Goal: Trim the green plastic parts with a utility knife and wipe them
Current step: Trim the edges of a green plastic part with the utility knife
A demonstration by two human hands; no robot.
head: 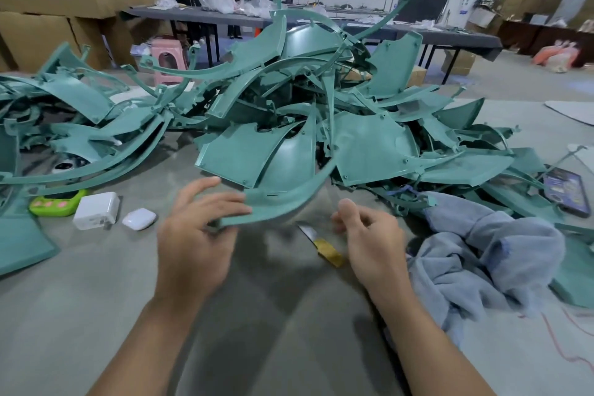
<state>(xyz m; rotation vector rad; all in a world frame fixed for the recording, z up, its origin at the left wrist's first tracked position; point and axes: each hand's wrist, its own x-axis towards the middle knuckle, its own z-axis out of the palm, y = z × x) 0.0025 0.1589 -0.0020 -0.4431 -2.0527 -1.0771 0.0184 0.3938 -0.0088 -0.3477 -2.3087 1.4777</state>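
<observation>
Head-worn view, forward and down, close.

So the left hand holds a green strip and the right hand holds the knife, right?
Not quite. The head view shows the knife lying loose between the hands, and the right hand holds nothing. The left hand does hold the green strip.

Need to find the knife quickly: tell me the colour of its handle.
Yellow, a dull gold, on the utility knife; the head view, the only one, shows it.
</observation>
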